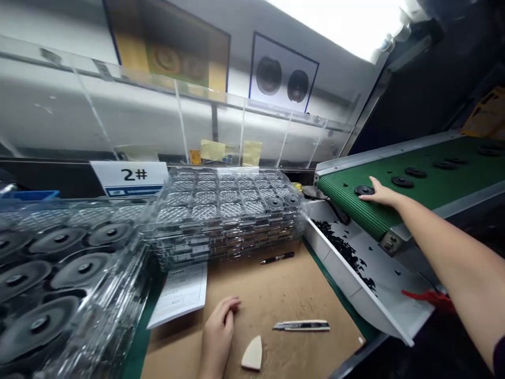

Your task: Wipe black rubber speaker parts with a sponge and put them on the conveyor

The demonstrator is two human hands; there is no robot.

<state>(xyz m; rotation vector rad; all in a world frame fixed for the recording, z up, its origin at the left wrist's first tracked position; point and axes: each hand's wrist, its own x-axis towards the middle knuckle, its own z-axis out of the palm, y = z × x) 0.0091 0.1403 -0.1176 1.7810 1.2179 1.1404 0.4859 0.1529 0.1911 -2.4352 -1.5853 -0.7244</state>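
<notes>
Resting your left hand (218,332) on the brown cardboard (300,295) that covered the counter, you had that grip loosely curled, its fingers slightly apart and clamped on nothing. A cream wedge (251,353), perhaps of foam, lay just beside it, with a utility knife (302,326) nearby to the right, and a printed sheet (179,295) sat to the left. A black marker pen (277,257) lay farther up the cardboard. These small items seemed placed there to stay within easy reach of that hand. Your right arm stretched out over a white metal chute (347,263) holding loose black scraps, with a red item (428,299) at its far corner, and your right hand (379,193) lay flat on a green ribbed conveyor belt (347,205). That grip was open, not clamped on anything, its fingers (366,197) against the edge of a black disc (363,190). More black discs (402,181) sat spaced in a line along the belt, probably so that each could be taken singly. Stacks of clear plastic trays (224,210) rose ahead of you, and on your left more trays held larger black discs (81,270) in separate pockets, which likely kept them from touching. Beyond stood a "2#" card (129,176), probably marking the station, then a clear acrylic shield (181,121) with yellow notes (212,150) behind it and posters (282,71) on the wall.
</notes>
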